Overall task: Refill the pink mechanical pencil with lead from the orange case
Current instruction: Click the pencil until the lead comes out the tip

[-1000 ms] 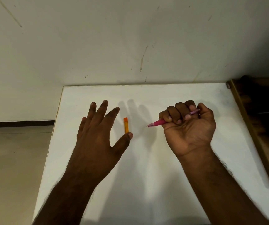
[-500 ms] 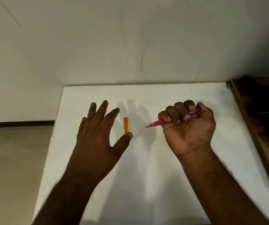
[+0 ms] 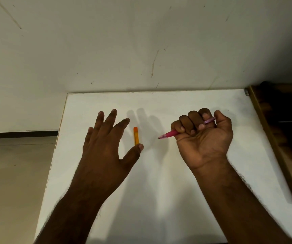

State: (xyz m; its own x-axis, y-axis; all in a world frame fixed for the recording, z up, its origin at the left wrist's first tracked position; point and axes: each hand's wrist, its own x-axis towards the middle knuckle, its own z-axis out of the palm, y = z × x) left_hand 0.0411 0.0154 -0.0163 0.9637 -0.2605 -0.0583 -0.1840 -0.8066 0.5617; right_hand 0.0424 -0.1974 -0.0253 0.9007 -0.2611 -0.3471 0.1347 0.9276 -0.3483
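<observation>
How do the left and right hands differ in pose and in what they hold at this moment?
The left hand is spread with straight fingers, back up, and holds nothing; the right hand is a fist, palm up, gripping the pink mechanical pencil. The left thumb lies by the orange case; the right hand is apart from it. Both are over the white table.

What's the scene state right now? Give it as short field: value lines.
surface: white table
left hand: fingers spread, holding nothing, beside the orange case
orange case: lying flat on the table, thumb tip at its near end, contact unclear
right hand: fist gripping the pink mechanical pencil
pink mechanical pencil: tip points left toward the case
</observation>
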